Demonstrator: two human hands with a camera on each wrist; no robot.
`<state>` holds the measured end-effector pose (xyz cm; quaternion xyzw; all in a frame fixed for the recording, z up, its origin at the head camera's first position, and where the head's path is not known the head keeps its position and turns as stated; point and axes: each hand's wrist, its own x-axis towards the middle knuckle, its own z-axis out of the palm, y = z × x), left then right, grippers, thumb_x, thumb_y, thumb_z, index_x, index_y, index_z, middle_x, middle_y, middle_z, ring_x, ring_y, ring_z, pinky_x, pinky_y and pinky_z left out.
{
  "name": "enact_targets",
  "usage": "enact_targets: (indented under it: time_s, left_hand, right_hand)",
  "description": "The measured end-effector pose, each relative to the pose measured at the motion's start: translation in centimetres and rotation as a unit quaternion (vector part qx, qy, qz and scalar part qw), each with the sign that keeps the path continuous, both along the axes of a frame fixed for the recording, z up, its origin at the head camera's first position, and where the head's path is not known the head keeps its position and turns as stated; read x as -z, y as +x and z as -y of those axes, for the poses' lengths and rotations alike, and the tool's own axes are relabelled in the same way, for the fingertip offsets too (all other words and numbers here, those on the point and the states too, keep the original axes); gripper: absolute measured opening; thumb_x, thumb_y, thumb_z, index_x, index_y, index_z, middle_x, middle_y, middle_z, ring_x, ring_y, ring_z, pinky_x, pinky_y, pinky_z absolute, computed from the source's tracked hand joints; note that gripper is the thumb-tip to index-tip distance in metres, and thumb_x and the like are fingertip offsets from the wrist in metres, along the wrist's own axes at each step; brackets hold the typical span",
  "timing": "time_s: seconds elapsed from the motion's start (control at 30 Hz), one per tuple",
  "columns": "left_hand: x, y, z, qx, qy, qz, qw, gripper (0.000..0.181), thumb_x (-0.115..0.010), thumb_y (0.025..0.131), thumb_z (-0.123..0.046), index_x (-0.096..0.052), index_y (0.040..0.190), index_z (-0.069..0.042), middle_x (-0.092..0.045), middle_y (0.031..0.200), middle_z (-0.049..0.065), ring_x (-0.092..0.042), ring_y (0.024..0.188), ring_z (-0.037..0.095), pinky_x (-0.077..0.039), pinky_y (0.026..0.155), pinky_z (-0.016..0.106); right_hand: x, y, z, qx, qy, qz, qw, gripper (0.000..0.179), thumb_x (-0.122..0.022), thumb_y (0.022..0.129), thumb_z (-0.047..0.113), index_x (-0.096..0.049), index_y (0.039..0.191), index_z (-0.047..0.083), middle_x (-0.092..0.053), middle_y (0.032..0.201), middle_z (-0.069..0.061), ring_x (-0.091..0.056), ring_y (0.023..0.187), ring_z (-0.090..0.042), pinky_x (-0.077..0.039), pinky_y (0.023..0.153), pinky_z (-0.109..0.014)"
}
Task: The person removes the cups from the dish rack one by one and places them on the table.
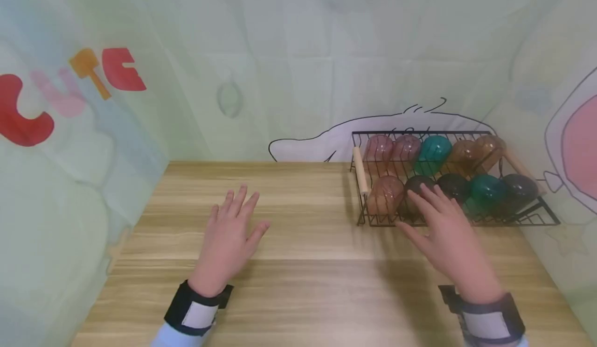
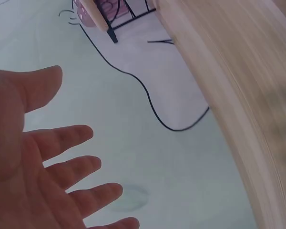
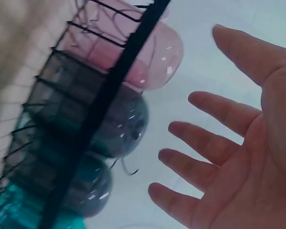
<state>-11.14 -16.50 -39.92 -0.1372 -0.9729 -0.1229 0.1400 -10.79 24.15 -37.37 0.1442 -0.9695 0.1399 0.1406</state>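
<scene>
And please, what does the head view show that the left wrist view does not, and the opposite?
Only the head view: the right hand, the see-through teal rounded vessels, the red letter E.
Only the left wrist view: the palm of the left hand.
Both: the left hand itself, the black wire rack, its pale wooden handle, the wood-grain tabletop, the pale green backdrop.

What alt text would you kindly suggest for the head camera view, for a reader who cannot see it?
A person's outstretched left hand and right hand, holding nothing, hover above a wooden table, the right near a black wire rack of ten rounded, translucent coloured vessels in two rows. Pale printed fabric hangs behind, with CUTE lettering on the left.
</scene>
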Motion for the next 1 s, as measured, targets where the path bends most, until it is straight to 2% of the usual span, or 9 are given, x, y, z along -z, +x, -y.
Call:
enact_targets:
  time_s: [0.2,0.43,0.67,0.83,1.0]
  left_hand:
    - [0.3,-0.2,-2.3,0.017,-0.025,0.004,0.9995,0.065,-0.05,0.091,-0.052,-0.038,0.143,-0.015,-0.021,0.151,0.011,-0.018,0.135,0.035,-0.018,0.102,0.061]
    - [1.0,-0.3,-4.8,0.046,-0.044,0.006,0.9979,0.063,-0.048,0.092,-0.053,-0.04,0.142,-0.015,-0.023,0.15,0.01,-0.022,0.134,0.036,-0.017,0.103,0.059]
    - [1.4,-0.4,-6.2,0.067,-0.053,0.027,0.996,0.063,-0.048,0.092,-0.053,-0.039,0.142,-0.015,-0.026,0.149,0.01,-0.023,0.134,0.034,-0.02,0.104,0.056]
    - [1.5,-0.3,-6.6,0.069,-0.053,0.042,0.9953,0.064,-0.049,0.092,-0.052,-0.039,0.142,-0.014,-0.027,0.148,0.011,-0.025,0.133,0.034,-0.021,0.103,0.055]
    - [1.6,-0.3,-6.8,0.065,-0.048,0.044,0.9958,0.067,-0.049,0.091,-0.053,-0.036,0.143,-0.014,-0.027,0.148,0.011,-0.026,0.132,0.035,-0.021,0.103,0.054]
  right_hand:
    - [-1.3,-2.7,1.6,-0.039,0.034,0.01,0.9986,0.069,-0.071,0.079,0.042,-0.046,0.137,0.015,-0.036,0.143,-0.015,-0.022,0.134,-0.036,-0.013,0.103,-0.061]
    - [-1.1,-4.8,3.4,-0.046,0.049,0.031,0.9973,0.067,-0.075,0.075,0.033,-0.048,0.134,0.016,-0.036,0.143,-0.015,-0.023,0.132,-0.039,-0.016,0.1,-0.065]
    - [-0.9,-6.0,4.3,-0.034,0.059,0.037,0.997,0.051,-0.065,0.082,0.025,-0.052,0.131,0.015,-0.043,0.137,-0.016,-0.028,0.129,-0.041,-0.019,0.098,-0.067]
    - [-0.8,-6.4,4.6,-0.026,0.081,0.035,0.9958,0.041,-0.061,0.084,0.024,-0.057,0.124,0.014,-0.047,0.132,-0.017,-0.034,0.126,-0.041,-0.028,0.094,-0.065]
    - [-0.9,-6.6,4.7,-0.03,0.073,0.02,0.9967,0.037,-0.062,0.084,0.022,-0.059,0.119,0.011,-0.051,0.127,-0.018,-0.044,0.116,-0.039,-0.038,0.088,-0.06]
